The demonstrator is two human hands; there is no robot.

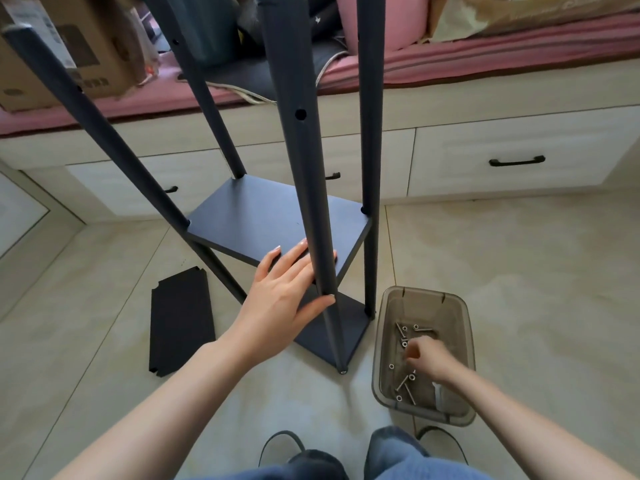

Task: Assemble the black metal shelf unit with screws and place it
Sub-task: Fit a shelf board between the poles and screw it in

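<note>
A: What is shown in the head view?

B: The shelf unit (pixel 277 220) is seen standing on the tiled floor (pixel 519 271), its four posts rising toward the camera. The left hand (pixel 287 292) is laid with straight fingers on the middle shelf board (pixel 263 216), the thumb pressed against the near post (pixel 304 168); nothing is gripped by it.

A: And the other hand?

B: The right hand (pixel 427 358) is lowered into the clear plastic bin (pixel 388 341), where the screws (pixel 403 382) are scattered. Its fingers are curled downward, but whether a screw is pinched cannot be told.

A: Which relation matters for the coming move?

B: The bin is set just to the right of the unit, so the screws are nearer the right hand. The near post's long axis runs upright, slightly leaned, and an open screw hole (pixel 300 114) is seen high on it. A screw would probably be carried leftward to the frame. A loose panel (pixel 180 320) is left lying flat at the left.
</note>
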